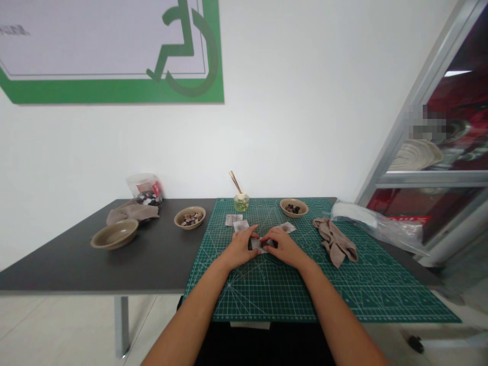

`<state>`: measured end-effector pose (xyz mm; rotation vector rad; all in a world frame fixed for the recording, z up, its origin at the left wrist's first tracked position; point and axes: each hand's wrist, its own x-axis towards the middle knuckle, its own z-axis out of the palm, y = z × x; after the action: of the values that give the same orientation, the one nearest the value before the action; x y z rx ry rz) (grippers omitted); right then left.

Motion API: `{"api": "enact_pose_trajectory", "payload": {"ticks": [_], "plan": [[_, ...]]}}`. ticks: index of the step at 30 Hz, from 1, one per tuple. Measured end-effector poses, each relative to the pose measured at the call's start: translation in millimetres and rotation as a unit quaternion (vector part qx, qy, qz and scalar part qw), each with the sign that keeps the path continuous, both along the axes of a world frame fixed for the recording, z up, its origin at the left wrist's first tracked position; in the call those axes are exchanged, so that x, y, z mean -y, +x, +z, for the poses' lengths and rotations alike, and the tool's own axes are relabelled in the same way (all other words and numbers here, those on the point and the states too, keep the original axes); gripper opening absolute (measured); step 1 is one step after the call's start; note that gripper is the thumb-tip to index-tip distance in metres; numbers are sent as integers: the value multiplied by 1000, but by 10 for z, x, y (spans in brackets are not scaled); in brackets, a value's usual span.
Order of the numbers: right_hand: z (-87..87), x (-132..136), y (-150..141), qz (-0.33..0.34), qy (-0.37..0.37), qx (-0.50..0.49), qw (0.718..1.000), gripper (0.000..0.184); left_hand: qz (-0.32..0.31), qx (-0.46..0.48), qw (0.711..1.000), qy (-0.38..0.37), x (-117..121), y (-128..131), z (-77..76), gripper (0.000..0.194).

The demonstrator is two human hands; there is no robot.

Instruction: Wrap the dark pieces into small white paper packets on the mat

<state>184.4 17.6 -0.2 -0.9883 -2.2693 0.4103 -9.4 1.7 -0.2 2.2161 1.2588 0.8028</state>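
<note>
Head view: grey patterned, flat paper-like square [257, 246] on the green gridded cutting mat [274, 302], directly between left hand [241, 247] and right hand [282, 246], neither nearer; fingers hide its long axis. Both hands curled narrow at its edges; firm hold, cannot tell. Beyond: shallow tan bowl [114, 236] on dark grey desk [160, 267]; tan bowl of pale-and-brown chunks [189, 227]; tan bowl of dark chunks [293, 215] far right.

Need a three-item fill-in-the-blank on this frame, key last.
1. The left hand and right hand are over a cutting mat coloured ____.
2. The cloth on the mat lies to the person's ____ side.
3. Of the three bowls in view, only ____ stands on the mat.

Missing words: green; right; one.
</note>
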Motion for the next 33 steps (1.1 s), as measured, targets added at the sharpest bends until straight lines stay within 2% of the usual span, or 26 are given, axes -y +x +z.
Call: {"api": "enact_pose_trajectory", "payload": {"ticks": [5,11,18,22,25,29,33], "plan": [[-22,-39,23,-81,10,11,997,9,1,-2,1000,-4,-7,-12,-15,73],[-3,2,17,-23,-17,1,1000,11,2,-3,1000,-3,2,2,1,72],[-56,-45,16,-86,40,7,995,17,3,-2,1000,0,2,4,0,72],[-57,-53,33,-90,47,14,995,9,2,-2,1000,1,2,-3,-2,71],[-27,-34,30,-48,17,-6,999,8,0,-4,1000,-3,6,-6,3,72],[10,-5,24,-13,-81,-46,996,11,4,-6,1000,-7,6,-3,10,72],[34,-2,52,-9,-99,-56,994,13,5,-4,1000,-4,3,-2,7,72]]}}
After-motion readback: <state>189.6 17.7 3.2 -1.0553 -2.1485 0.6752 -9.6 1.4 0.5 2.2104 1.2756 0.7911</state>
